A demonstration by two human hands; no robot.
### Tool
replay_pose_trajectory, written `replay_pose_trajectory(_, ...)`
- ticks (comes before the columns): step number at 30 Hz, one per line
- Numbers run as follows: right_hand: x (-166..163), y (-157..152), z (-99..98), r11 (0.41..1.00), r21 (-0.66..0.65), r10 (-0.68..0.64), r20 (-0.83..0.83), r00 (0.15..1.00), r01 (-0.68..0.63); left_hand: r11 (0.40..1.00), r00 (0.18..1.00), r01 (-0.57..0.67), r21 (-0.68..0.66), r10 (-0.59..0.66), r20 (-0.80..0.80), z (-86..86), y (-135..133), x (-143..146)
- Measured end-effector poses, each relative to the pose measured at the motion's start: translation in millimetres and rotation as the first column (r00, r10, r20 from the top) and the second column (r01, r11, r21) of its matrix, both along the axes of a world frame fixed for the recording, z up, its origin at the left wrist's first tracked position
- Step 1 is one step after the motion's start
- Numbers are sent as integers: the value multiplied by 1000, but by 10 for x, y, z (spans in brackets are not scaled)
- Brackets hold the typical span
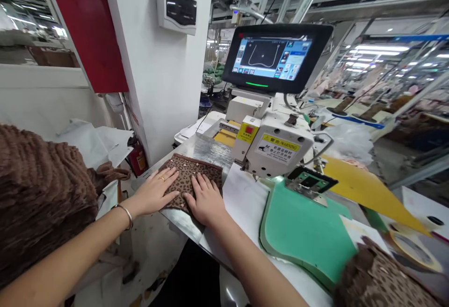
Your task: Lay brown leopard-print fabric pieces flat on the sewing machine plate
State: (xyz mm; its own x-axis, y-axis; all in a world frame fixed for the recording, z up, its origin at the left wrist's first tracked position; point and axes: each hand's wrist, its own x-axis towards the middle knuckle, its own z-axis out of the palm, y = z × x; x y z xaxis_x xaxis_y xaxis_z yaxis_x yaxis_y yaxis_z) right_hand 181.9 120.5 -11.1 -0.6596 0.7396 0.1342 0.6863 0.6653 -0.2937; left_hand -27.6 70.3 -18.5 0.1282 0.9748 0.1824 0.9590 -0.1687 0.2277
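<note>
Both hands out on the bench (206, 149), lower centre of frame, a bit L of mid. L hand (154, 195): open, palm down, fingers extended & slightly apart, lying on the L part of a leopard-print fabric pc (184, 183); not gripping. R hand (207, 200): same idea, open & flat, fingers a little spread, on the fabric's R half, thumb pointing twd the other hand; no grip either. Fabric pc lies spread on the metal top, dk brown trim along its upper edge, small pale bits dotted on it. Ring on a L finger, bangle (126, 216) at L wrist.

Just R of the fabric: white sheet (242, 194), then a green pad (305, 232) lower R of centre. Above that, sewing machine (284, 129) w/ yellow warning label (280, 147); its monitor (271, 56), upper R of centre, is lit & shows a U-shaped outline. Yellow sheet (365, 190) R of machine. Lower R corner: more leopard-print fabric (389, 279), tape roll (416, 251) just above. Far L, mid to low: big brown fluffy pile (38, 190). White pillar (164, 68) upper L of centre, red extinguisher (138, 159) near its foot.
</note>
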Motion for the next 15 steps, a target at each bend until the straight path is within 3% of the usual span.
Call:
replay_pose_trajectory(3, 51, 18, 3, 999, -49, -15, 2, 1000, 15, 999, 999, -32, 33, 30, 37, -91, 19, -166)
replay_pose_trajectory(5, 85, 44, 53, 997, -76, -13, -14, 1000, 12, 984, 989, -135, 115, 127, 76, -67, 30, -326)
replay_pose_trajectory(9, 108, 10, 157, 999, -17, -36, -81, 996, 35, 886, 932, -358, 295, 319, 173, 79, -92, -451)
replay_pose_trajectory(12, 63, -48, 139, 999, 37, 36, -81, 996, -33, 938, 978, -209, 277, 200, 61, 79, -255, -237)
replay_pose_trajectory(15, 41, -31, 67, 997, -14, 81, -20, 997, -81, 994, 990, -66, 89, 77, -120, -35, -371, 13)
